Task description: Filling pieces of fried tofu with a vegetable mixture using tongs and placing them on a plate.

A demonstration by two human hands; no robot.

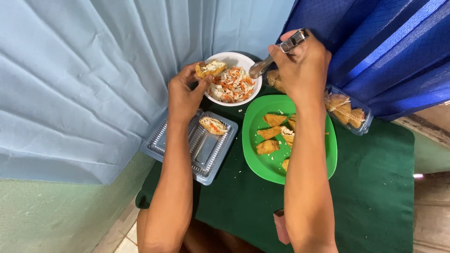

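Forearms over green surface (375, 197): left hand (185, 96) pinching half-stuffed tofu pocket (210, 69), right hand (300, 65) gripping spoon (276, 54); one filled piece (213, 125) trayed, several left.

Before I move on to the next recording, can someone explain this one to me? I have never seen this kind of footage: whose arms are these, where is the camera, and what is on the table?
There is no machine here. A person wears a camera on the head, so the single picture looks down along their own two bare arms.

The left hand pinches a stuffed fried piece over the white bowl, which holds a shredded white and orange filling. The right hand grips a metal spoon, its bowl end pointing at that filling.

On the dark green cloth lie a green plate with several fried pieces, a clear plastic tray with one filled piece in it, and a clear container of more fried pieces at the far right. Blue fabric hangs behind.
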